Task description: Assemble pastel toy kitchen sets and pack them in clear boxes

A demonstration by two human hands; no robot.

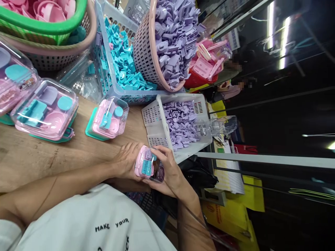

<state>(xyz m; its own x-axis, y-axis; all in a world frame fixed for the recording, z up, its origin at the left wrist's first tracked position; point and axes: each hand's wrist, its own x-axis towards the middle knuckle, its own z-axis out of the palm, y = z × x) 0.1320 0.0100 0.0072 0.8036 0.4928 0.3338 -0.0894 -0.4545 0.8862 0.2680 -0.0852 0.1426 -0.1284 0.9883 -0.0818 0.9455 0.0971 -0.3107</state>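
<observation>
Currently, your left hand (127, 162): half closed, curled round the left side of the small pink toy box (147, 167), taking hold of it; some of its fingers are hidden.
Your right hand (170, 172): partly closed in a wide curve, its digits gripping the clear cover on the box's right side.
Box in your grasp: near the centre of the frame, tilted, between both your hands; turquoise and purple pieces show against its pink tray. Whether the cover is fully seated, you cannot tell from this view.
Small packed box (111, 120): just above your left hand, on the wooden tabletop (15, 157), with pink, turquoise and purple pieces under a clear cover.
Medium packed box (45, 111): left of the frame, beside a larger packed box (15, 76) cut off by the left edge.
Translucent blue crate (113, 82): upper middle, loaded with turquoise pieces.
Pink perforated basket (142, 42): top centre, tipped in the view and heaped with purple pieces.
White perforated crate (154, 118): right of centre, near your right hand, holding more purple pieces.
Green-rimmed basket (52, 29): upper left, filled with pink pieces.
Red basin (193, 80): upper right of centre, piled with pink pieces.
</observation>
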